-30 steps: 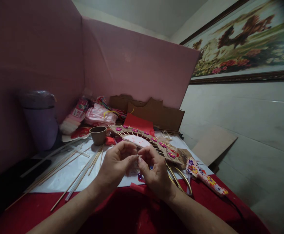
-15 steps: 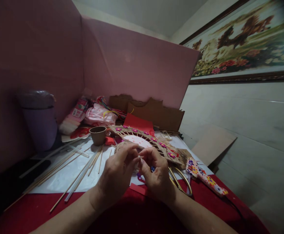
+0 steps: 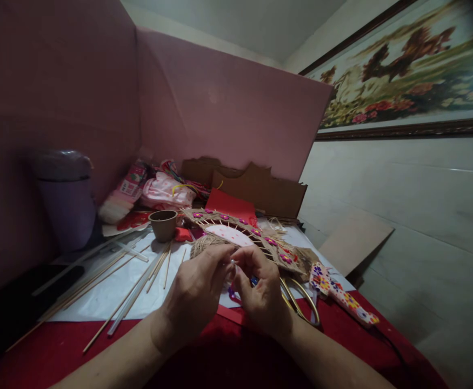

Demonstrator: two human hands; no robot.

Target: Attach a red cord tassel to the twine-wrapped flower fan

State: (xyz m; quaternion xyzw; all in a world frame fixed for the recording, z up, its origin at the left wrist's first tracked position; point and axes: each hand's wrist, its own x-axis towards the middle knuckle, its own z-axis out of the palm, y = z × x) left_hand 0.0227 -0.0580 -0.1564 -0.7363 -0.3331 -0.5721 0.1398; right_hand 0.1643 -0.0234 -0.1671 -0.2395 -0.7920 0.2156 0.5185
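Burlap band (image 3: 249, 227) is spread beyond the right hand (image 3: 264, 286), twine (image 3: 206, 245) just past the curled left hand (image 3: 195, 286). Between right thumb and forefinger, a tiny shiny piece (image 3: 232, 262) is pinched, near the left fingers; whether it is gripped there too cannot be told.

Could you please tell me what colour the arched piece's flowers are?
Magenta flowers with yellow centres; head view.

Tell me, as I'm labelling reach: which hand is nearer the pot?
Left. The left hand is in front and to the right of the pot; the right hand is farther off to its right.
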